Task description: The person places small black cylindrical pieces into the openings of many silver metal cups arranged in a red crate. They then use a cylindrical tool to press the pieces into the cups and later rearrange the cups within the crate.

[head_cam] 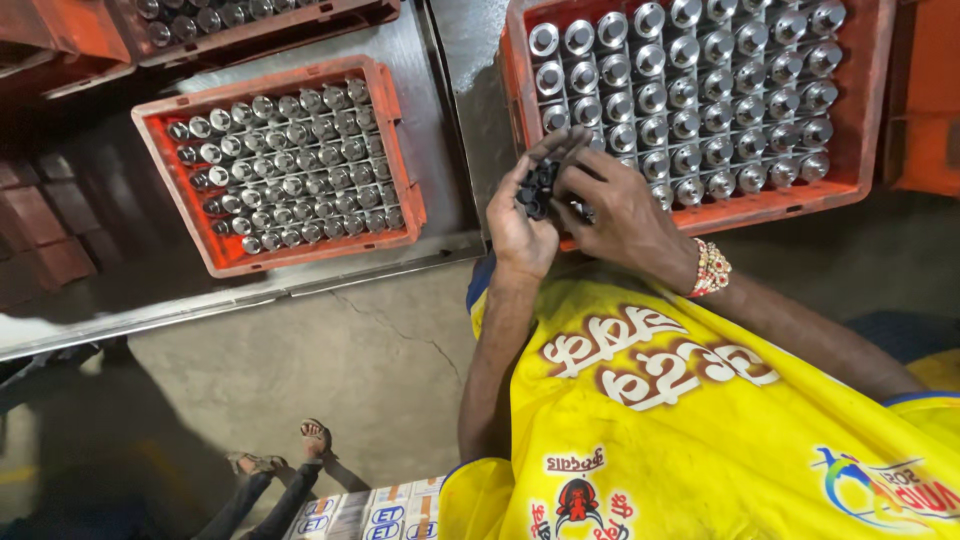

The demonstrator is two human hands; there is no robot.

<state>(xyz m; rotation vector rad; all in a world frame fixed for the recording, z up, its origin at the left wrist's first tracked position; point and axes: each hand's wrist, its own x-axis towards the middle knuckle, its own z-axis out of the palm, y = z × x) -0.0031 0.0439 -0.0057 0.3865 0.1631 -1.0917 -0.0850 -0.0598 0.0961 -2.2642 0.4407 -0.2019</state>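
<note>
My left hand (522, 232) and my right hand (622, 212) meet in front of my chest, both gripping a small dark part (540, 188) made of black rings or caps. My right wrist wears a beaded bracelet (711, 268). Just beyond my hands sits a red crate (868, 120) packed with several rows of shiny metal cylinders (690, 90) standing upright. My fingers hide most of the dark part.
A second red crate (226, 250) of metal cylinders rests on a steel table (300, 285) at left, with more red crates behind it. Below is a cracked concrete floor (350, 370), another person's sandalled feet (290, 450) and some printed boxes (375, 515).
</note>
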